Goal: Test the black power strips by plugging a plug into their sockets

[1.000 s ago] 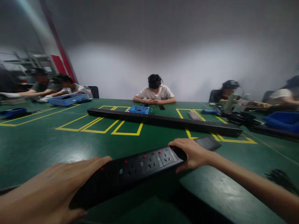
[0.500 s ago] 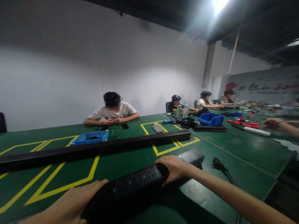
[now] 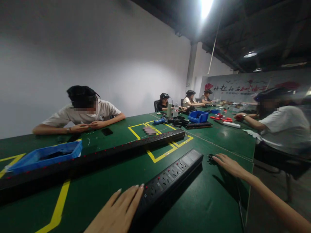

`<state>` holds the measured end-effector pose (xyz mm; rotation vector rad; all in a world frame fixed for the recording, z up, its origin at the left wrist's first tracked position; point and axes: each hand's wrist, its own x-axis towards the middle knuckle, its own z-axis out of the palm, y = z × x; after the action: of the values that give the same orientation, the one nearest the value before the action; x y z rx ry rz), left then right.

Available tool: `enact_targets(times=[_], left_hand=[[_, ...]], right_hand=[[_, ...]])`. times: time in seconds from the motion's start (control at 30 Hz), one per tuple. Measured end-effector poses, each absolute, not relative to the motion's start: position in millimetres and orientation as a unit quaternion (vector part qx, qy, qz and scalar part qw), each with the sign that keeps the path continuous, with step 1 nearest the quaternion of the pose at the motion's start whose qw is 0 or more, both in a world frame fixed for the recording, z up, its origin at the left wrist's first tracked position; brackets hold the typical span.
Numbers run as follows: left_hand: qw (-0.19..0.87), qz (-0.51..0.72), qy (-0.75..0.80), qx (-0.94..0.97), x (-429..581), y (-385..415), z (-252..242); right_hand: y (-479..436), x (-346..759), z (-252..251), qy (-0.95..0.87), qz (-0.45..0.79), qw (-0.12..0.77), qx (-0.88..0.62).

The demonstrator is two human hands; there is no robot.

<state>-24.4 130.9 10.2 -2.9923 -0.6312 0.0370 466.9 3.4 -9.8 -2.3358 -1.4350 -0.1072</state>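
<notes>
A short black power strip [image 3: 167,174] with red lights and several sockets lies slantwise on the green table. My left hand [image 3: 119,210] lies over the strip's near end and holds it, fingers extended along the far side; its thumb is hidden. To the right of the strip's far end, my right hand [image 3: 228,165] reaches out over the table, its fingertips closed on a black power plug [image 3: 211,158]. From there a dark cable [image 3: 240,207] runs down toward the table's right edge.
A long black power strip [image 3: 97,155] crosses the table beyond my hands. Behind it stands a blue tray [image 3: 48,155] with dark contents. A person [image 3: 82,113] sits opposite, another [image 3: 286,126] at the right. A blue bin [image 3: 198,116] and loose tools lie farther back.
My right hand has let go of the short power strip and moved right to the plug. The strip now rests lower on the table. My view has turned right.
</notes>
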Motion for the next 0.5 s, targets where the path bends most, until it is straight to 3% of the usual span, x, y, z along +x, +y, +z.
enact_targets(times=[0.1,0.23,0.5], left_hand=[[0.046,-0.046,-0.120,-0.991,49.6,125.0,22.7],[0.082,-0.130,-0.114,-0.982,115.3,126.7,1.6],[0.112,-0.178,-0.113,-0.971,126.5,129.4,-28.9]], right_hand=[[1.0,454.9,-33.1,-0.501,-0.034,0.184,-0.845],[-0.9,445.2,-41.6,-0.460,-0.044,0.187,-0.867],[20.2,443.5,-26.2,-0.446,-0.009,0.195,-0.873]])
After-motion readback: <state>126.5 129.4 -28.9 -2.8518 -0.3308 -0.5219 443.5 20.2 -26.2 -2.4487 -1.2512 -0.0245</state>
